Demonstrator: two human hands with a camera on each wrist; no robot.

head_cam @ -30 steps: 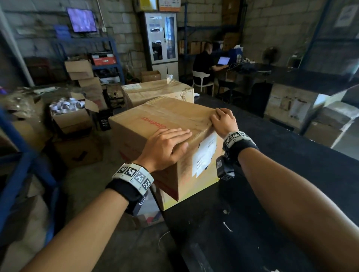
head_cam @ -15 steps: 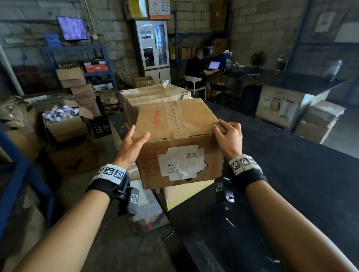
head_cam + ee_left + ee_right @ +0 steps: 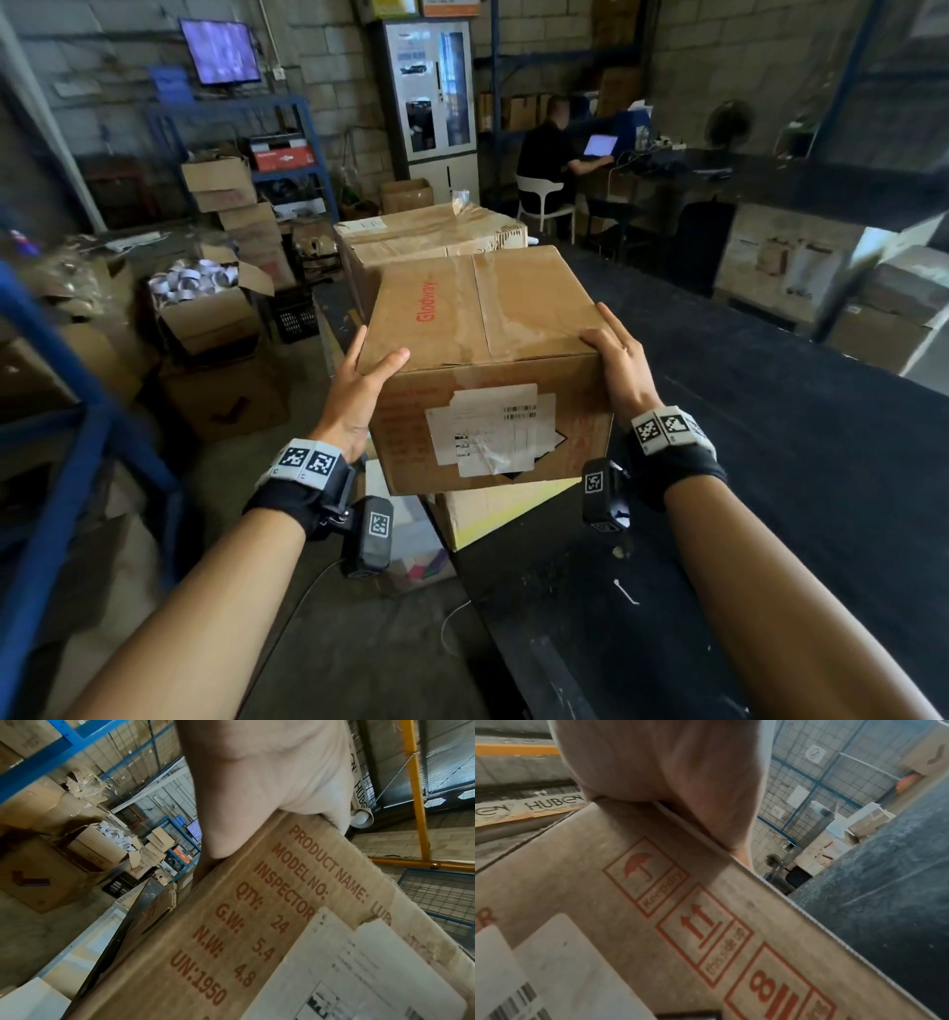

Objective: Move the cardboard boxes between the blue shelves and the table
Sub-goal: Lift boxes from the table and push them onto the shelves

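desk (image 3: 770, 462) lies bare on the right; a larger cardboard box (image 3: 431, 236) blocks ahead, blue shelf frame (image 3: 67, 462) and floor boxes (image 3: 215, 329) crowd the left.

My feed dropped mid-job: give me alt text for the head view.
Both hands hold a taped cardboard box by its upper side edges, left hand and right hand, above a yellow-sided box at the black table edge. A larger box sits behind; blue shelf frame at left.

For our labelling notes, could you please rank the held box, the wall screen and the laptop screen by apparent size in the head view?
1. Held box, though nearest the camera.
2. Wall screen.
3. Laptop screen.
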